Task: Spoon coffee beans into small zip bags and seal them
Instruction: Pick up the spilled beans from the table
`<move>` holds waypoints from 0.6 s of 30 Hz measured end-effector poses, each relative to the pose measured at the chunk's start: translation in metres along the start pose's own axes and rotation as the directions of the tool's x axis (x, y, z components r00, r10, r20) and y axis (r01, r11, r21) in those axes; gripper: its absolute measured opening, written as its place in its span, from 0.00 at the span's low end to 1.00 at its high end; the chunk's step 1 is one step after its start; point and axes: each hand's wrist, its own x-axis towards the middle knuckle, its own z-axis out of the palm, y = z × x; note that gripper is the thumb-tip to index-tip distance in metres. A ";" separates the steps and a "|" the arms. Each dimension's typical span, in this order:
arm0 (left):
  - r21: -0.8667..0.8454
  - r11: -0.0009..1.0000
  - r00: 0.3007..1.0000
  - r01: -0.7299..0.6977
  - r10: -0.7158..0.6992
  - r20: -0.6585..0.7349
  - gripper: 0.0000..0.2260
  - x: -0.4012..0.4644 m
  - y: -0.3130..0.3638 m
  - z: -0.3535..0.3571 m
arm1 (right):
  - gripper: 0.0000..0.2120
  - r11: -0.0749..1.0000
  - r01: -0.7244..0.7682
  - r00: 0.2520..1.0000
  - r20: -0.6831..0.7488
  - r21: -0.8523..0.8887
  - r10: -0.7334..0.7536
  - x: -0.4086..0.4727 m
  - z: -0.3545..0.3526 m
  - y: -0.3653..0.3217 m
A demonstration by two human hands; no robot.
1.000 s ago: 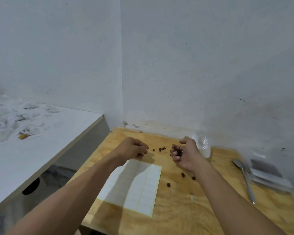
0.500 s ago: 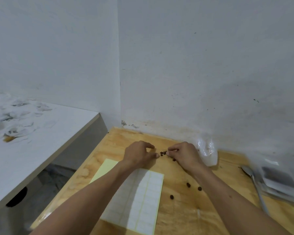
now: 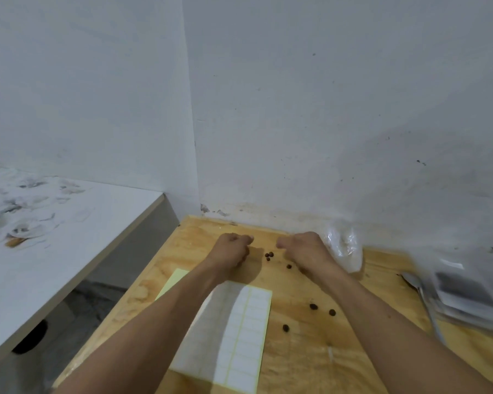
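From my head view I see my left hand [image 3: 231, 249] and right hand [image 3: 305, 248] curled over the far part of the plywood table [image 3: 296, 354], well apart from each other, but the backs of both face me, so I cannot tell whether either one has hold of anything. A few loose coffee beans [image 3: 269, 255] lie on the wood between my hands and three more [image 3: 313, 306] sit nearer me beside the white label sheet [image 3: 234, 334] under my left forearm. A crumpled clear plastic bag [image 3: 345, 250] stands against the wall just beside my right hand, and a metal spoon [image 3: 423, 297] lies at the right next to a blurred stack of zip bags [image 3: 467, 294].
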 end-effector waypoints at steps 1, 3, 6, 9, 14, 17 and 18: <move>-0.125 0.988 0.994 0.095 -0.087 0.070 0.12 -0.001 0.004 -0.001 | 0.07 0.965 -0.126 0.992 0.053 0.229 0.117 -0.002 -0.004 -0.002; -0.321 0.909 0.954 0.266 -0.201 0.221 0.07 -0.007 0.011 0.000 | 0.05 0.737 -0.329 0.944 0.229 0.591 0.238 -0.008 -0.014 -0.006; -0.401 0.850 0.921 0.341 -0.216 0.325 0.05 -0.015 0.015 0.010 | 0.09 0.624 -0.398 0.917 0.299 0.673 0.262 -0.019 -0.032 -0.006; -0.259 0.929 0.942 0.265 -0.191 0.278 0.08 -0.028 0.020 0.024 | 0.12 0.848 -0.245 0.969 0.110 0.471 0.219 -0.029 -0.047 -0.001; 0.364 0.910 0.980 -0.197 0.188 0.060 0.15 -0.035 0.016 0.045 | 0.16 0.980 -0.001 0.959 -0.279 -0.197 -0.055 -0.040 -0.069 0.023; 0.673 0.685 0.954 -0.280 0.279 0.114 0.14 -0.026 0.007 0.057 | 0.15 0.966 0.008 0.955 -0.285 -0.257 -0.084 -0.038 -0.068 0.038; 0.729 0.627 0.953 -0.274 0.277 0.120 0.18 -0.024 0.003 0.061 | 0.14 0.956 0.020 0.958 -0.267 -0.292 -0.101 -0.038 -0.065 0.041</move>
